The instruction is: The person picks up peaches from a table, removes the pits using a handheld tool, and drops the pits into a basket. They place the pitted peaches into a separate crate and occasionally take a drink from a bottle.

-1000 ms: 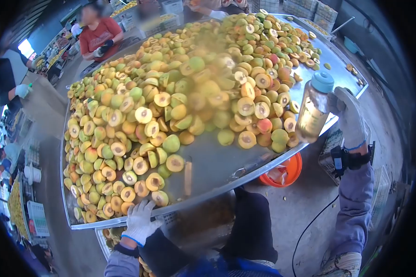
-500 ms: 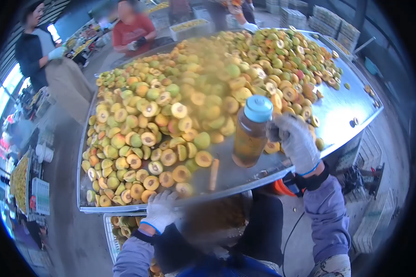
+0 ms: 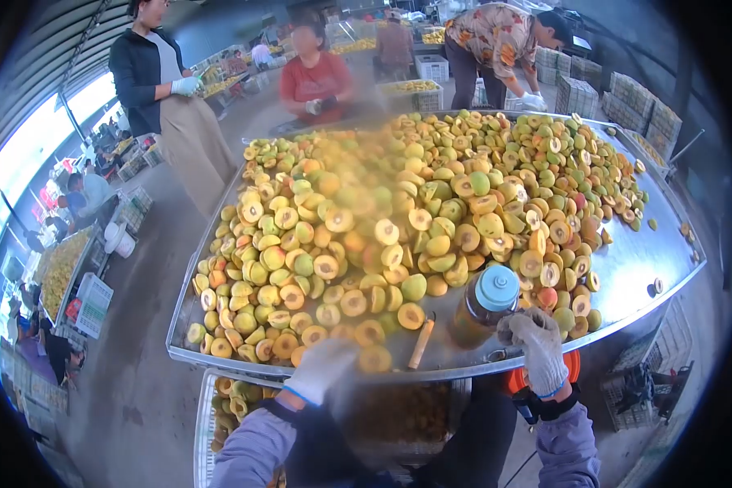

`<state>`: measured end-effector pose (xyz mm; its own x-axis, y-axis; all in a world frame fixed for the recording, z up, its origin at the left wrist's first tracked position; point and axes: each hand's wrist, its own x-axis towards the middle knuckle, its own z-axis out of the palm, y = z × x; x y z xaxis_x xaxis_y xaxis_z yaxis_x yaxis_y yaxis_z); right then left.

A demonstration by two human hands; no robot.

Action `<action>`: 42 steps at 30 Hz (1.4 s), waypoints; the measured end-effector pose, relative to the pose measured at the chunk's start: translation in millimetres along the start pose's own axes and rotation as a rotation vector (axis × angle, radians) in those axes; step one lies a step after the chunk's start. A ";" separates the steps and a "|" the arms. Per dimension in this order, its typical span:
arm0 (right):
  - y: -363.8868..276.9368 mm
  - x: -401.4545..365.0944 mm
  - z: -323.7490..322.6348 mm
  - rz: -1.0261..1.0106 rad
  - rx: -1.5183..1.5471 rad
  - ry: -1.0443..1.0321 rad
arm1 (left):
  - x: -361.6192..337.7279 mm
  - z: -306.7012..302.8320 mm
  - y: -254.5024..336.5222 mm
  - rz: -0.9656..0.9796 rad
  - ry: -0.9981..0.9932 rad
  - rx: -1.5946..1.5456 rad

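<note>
Halved peach-like fruits, yellow-green with some pits showing, are heaped over the metal table. My left hand, in a white glove, is over the near edge beside the fruit; motion blurs its fingers. My gloved right hand is at the edge just right of a bottle with a blue lid and brownish contents. Its dirty fingertips are curled together, and whatever they hold, if anything, is hidden. A thin orange-yellow stick-like tool lies on the table between my hands.
A white crate with fruit halves stands under the near edge at left. An orange round object is below my right hand. Three people stand or sit beyond the table, and crates are stacked behind at right.
The view has tilted up, showing more of the room and people. My left hand has lifted slightly and blurs. My right hand has come lower beside the bottle, nearer the table edge.
</note>
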<state>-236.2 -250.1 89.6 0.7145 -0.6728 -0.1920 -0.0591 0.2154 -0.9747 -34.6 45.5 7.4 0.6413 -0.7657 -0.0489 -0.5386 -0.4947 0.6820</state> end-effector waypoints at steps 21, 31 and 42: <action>58.0 18.3 2.5 -0.701 -0.647 0.338 | 167.7 57.6 196.6 0.822 0.136 0.235; 59.6 27.3 -5.7 -0.602 -0.757 0.389 | 159.0 77.9 213.5 0.491 0.307 0.130; 53.5 47.3 -11.2 -0.423 -0.626 0.132 | 157.3 60.1 217.4 0.598 0.175 0.259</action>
<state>-213.3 -278.3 27.1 0.6772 -0.6963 0.2377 -0.2116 -0.4937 -0.8435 -83.7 -207.2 104.1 0.2591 -0.8715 0.4163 -0.9281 -0.1054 0.3571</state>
